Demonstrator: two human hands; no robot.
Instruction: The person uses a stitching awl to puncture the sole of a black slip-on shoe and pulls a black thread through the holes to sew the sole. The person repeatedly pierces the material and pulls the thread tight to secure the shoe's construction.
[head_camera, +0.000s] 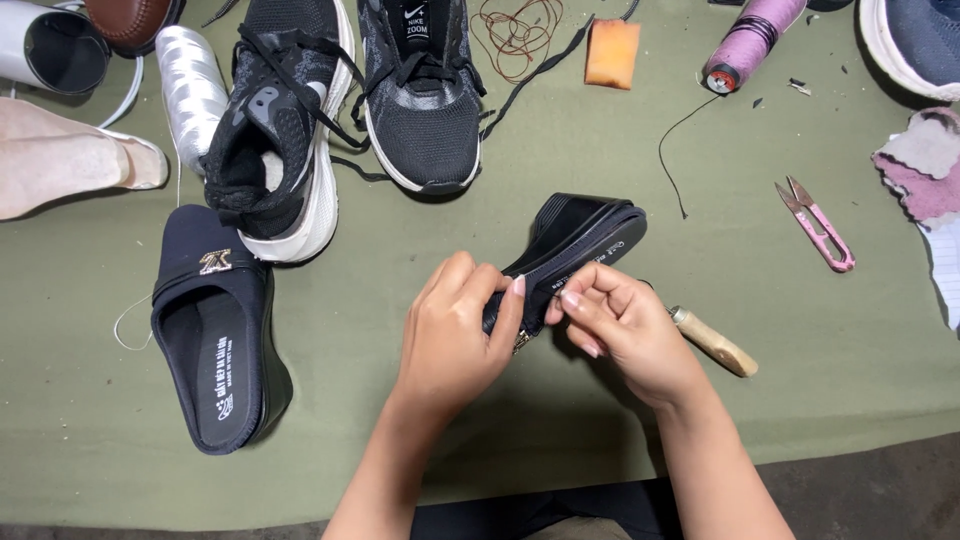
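Observation:
My left hand (455, 330) grips the near end of a black wedge slipper (580, 238), held tilted on its side above the green cloth. My right hand (625, 325) pinches the slipper's edge right beside the left thumb, and a wooden-handled tool (715, 343) sticks out from under it to the right. Whether the right hand holds that tool or only lies over it is unclear. The matching black slipper (215, 330) with a gold buckle lies flat at the left.
Two black sneakers (350, 100) lie at the top, with a silver thread cone (190, 85), a pink thread cone (750, 40), an orange block (612, 53) and coiled brown cord (515, 35). Pink snips (820, 228) lie at the right. A beige shoe (70, 160) sits far left.

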